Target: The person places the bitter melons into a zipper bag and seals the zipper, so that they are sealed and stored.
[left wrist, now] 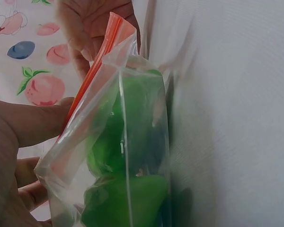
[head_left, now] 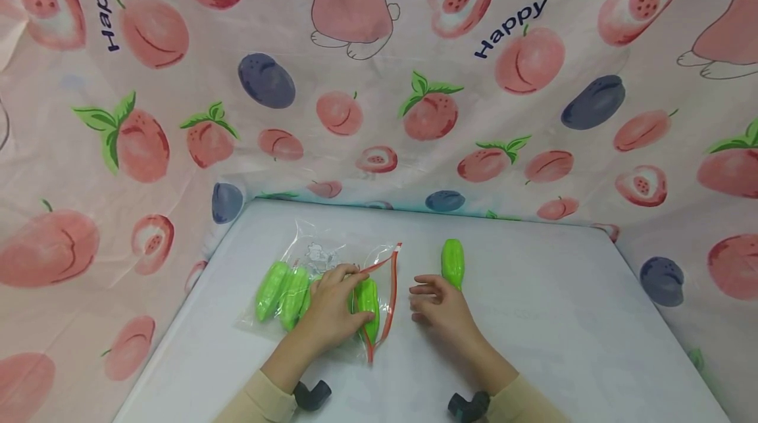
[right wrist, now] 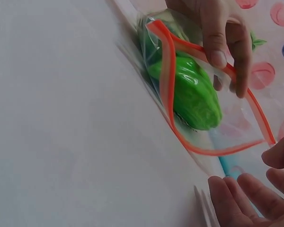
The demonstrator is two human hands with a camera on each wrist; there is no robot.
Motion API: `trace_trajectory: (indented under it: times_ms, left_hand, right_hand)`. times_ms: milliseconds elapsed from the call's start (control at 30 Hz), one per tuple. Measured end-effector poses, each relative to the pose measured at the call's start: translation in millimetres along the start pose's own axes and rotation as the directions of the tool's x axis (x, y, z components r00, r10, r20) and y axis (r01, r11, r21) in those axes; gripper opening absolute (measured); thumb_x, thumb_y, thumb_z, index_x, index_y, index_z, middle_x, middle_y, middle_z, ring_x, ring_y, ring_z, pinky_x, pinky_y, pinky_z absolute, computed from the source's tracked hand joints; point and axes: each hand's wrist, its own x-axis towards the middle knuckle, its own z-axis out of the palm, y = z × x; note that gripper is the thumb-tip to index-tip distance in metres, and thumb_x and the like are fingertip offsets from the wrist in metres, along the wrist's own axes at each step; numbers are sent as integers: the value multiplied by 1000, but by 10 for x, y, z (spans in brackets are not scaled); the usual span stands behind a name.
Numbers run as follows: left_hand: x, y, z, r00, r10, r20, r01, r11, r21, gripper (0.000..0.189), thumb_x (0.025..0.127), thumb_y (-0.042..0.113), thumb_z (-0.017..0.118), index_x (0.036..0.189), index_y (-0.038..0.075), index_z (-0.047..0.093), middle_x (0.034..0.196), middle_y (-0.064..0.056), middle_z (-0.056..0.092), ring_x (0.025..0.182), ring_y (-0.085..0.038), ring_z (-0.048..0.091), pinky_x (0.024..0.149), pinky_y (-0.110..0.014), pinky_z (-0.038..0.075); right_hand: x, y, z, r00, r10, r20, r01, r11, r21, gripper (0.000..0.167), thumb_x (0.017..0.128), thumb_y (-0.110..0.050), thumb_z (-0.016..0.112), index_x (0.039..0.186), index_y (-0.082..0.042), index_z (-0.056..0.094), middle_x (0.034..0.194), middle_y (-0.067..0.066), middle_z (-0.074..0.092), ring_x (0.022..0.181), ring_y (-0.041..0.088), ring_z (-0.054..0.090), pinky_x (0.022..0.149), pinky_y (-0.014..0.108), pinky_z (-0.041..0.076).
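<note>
A clear zip bag point(head_left: 320, 253) with a red-edged mouth point(head_left: 393, 291) lies on the table, holding several shiny green, long ridged vegetables point(head_left: 271, 295). My left hand point(head_left: 331, 308) grips the bag near its mouth, the thumb point(left wrist: 42, 120) against the red strip in the left wrist view. The mouth gapes, and in the right wrist view a green vegetable point(right wrist: 194, 97) lies just inside it. My right hand point(head_left: 445, 311) is just right of the mouth, fingers loosely bent and holding nothing. Beyond it lies another green vegetable point(head_left: 453, 262) outside the bag, its near end hidden by that hand.
A white-covered table point(head_left: 562, 318) spreads under both hands. Behind it and at its sides hangs a pink fruit-print cloth point(head_left: 367, 81). Dark wrist-worn pieces point(head_left: 312, 395) show beside each cuff.
</note>
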Motion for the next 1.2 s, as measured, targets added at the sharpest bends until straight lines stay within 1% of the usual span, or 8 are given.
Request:
trace_trajectory:
  times_ms: [100,267,467,633,733,933,1200]
  left_hand:
    - [0,-1,-2,1000,9,-7,-9,1000,-3,73,75,29,99,141,14,70,143,-1,60,140,-31,54,112,-59,38]
    - [-2,4,-12,1000,7,-9,-7,1000,-10,73,75,28,99,140,15,70,143,-2,60,140,-31,54,113,-59,38]
    - [-3,-3,-16,1000,3,-2,-3,1000,-7,76,75,30,99,143,16,68,145,-1,59,141,-31,54,115,-59,38]
    - [-4,-1,-24,1000,-2,-1,2,1000,-9,76,76,30,99,144,17,68,146,0,59,141,-30,54,116,-59,39]
    - [-4,2,-25,1000,-1,-1,1,1000,-12,76,76,30,99,144,17,68,146,0,58,142,-31,54,117,-60,39]
    - [-2,1,-19,1000,8,-5,-8,1000,2,76,76,30,99,143,15,68,146,-2,59,141,-32,55,116,-61,39]
    - [13,4,-20,1000,7,-2,-7,1000,19,77,76,31,99,145,16,67,146,-4,59,140,-32,55,114,-61,39]
  right_hand:
    - [7,-19,-57,1000,3,-20,-3,1000,1,48,97,-6,72,144,-10,62,132,16,73,102,26,78,81,37,67]
    - [21,-45,-147,999,3,-44,-2,1000,15,49,97,-1,71,144,-8,62,134,19,71,101,29,78,80,37,67]
    - [44,-47,-252,997,-31,-69,34,999,42,49,97,3,68,145,-4,60,137,24,69,104,31,75,79,37,67]
    - [60,-34,-347,994,-57,-98,64,995,72,49,96,6,68,144,0,60,138,28,68,96,28,76,77,35,67]
    - [71,-27,-395,992,-56,-113,62,996,59,49,96,5,69,144,0,59,139,28,67,93,25,76,77,34,67]
    - [97,-23,-477,987,-53,-152,59,997,39,48,96,5,69,143,-2,59,138,28,67,94,23,75,78,32,66]
    - [135,-9,-585,978,-96,-184,93,995,-28,48,96,4,68,143,-1,59,136,27,69,101,26,76,78,30,66]
